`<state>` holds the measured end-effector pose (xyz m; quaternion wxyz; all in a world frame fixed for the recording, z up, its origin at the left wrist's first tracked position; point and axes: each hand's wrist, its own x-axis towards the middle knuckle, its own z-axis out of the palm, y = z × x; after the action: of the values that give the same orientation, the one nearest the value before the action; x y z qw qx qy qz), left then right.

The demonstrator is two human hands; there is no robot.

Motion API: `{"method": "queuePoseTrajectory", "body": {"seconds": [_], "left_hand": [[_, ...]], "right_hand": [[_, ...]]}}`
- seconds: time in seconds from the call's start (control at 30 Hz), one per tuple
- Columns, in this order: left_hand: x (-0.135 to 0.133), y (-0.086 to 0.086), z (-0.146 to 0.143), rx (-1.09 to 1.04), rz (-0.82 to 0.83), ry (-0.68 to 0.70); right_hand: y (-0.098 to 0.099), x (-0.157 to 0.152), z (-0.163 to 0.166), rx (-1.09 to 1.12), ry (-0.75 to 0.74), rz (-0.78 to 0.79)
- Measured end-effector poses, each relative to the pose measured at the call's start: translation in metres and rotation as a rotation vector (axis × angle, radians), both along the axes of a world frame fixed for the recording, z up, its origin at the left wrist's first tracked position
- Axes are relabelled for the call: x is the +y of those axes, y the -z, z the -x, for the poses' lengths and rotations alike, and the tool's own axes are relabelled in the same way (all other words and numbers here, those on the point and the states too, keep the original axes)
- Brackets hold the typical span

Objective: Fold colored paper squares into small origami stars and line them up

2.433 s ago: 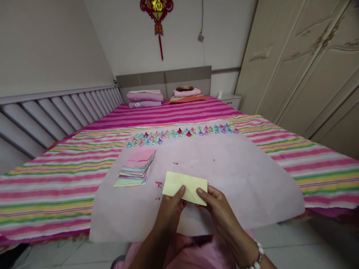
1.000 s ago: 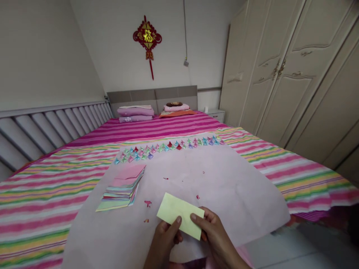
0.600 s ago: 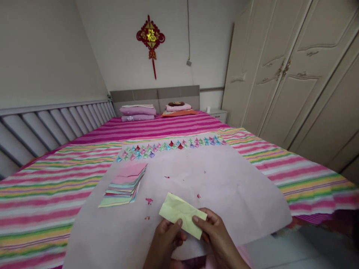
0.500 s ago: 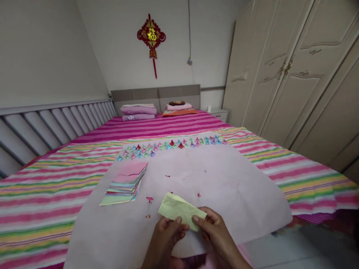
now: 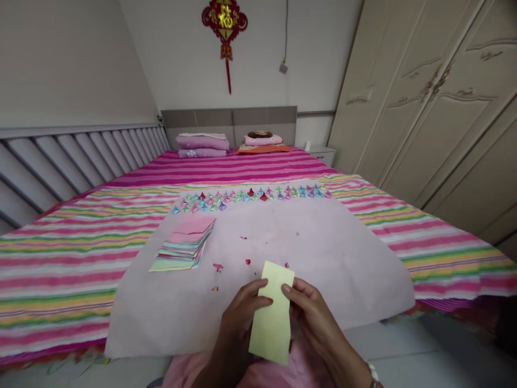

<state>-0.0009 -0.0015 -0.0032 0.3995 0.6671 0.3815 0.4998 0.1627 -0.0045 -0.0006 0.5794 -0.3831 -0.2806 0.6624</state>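
Observation:
A folded strip of pale yellow paper [image 5: 272, 326] stands lengthwise between my two hands, above the near edge of the white sheet. My left hand [image 5: 242, 310] pinches its left edge, fingertips on the front face. My right hand [image 5: 313, 310] grips its upper right edge, thumb on top and the other fingers behind. Left of my hands lies a stack of coloured paper [image 5: 183, 245], pink on top. Small red paper scraps [image 5: 218, 267] lie beyond my hands on the sheet.
The white sheet [image 5: 323, 253] covers part of a striped bedspread [image 5: 68, 253]. Along its far edge sit rows of small folded paper pieces [image 5: 250, 193] in several colours. Folded bedding [image 5: 202, 144] lies by the headboard [image 5: 264, 116]. A wardrobe [image 5: 420, 108] stands at the right.
The yellow paper has turned from lying crosswise to lengthwise, and its face looks flatter. My left hand has shifted up along its edge. The camera view has tipped downward.

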Motion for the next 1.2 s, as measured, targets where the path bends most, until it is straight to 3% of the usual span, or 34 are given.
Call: {"method": "queuePoseTrajectory", "body": {"seconds": [0.07,0.13,0.23,0.3,0.37,0.57,0.8,1.2], "left_hand": [[0.002,0.000,0.000,-0.073,0.085,-0.061],[0.005,-0.001,0.000,-0.191,0.282,-0.107],[0.007,-0.007,-0.001,-0.323,0.639,0.010],[0.007,-0.010,-0.003,-0.357,0.747,0.109],[0.006,-0.010,-0.007,-0.347,0.777,0.148],[0.005,-0.004,-0.014,-0.420,0.791,0.069],[0.007,-0.017,-0.011,-0.585,0.813,0.108],[0.005,-0.011,-0.009,-0.545,0.784,0.100]], "right_hand": [[-0.001,0.000,-0.001,-0.027,0.026,-0.001],[-0.001,0.001,-0.004,-0.048,0.051,-0.007],[0.001,0.003,-0.006,-0.078,0.064,0.000],[0.002,0.004,-0.005,-0.097,0.058,0.011],[0.003,0.003,-0.003,-0.102,0.033,0.012],[0.004,-0.002,0.003,-0.099,-0.061,-0.010],[0.008,-0.006,0.003,-0.106,-0.143,-0.020],[0.011,-0.003,-0.003,-0.176,-0.078,-0.036]]}}
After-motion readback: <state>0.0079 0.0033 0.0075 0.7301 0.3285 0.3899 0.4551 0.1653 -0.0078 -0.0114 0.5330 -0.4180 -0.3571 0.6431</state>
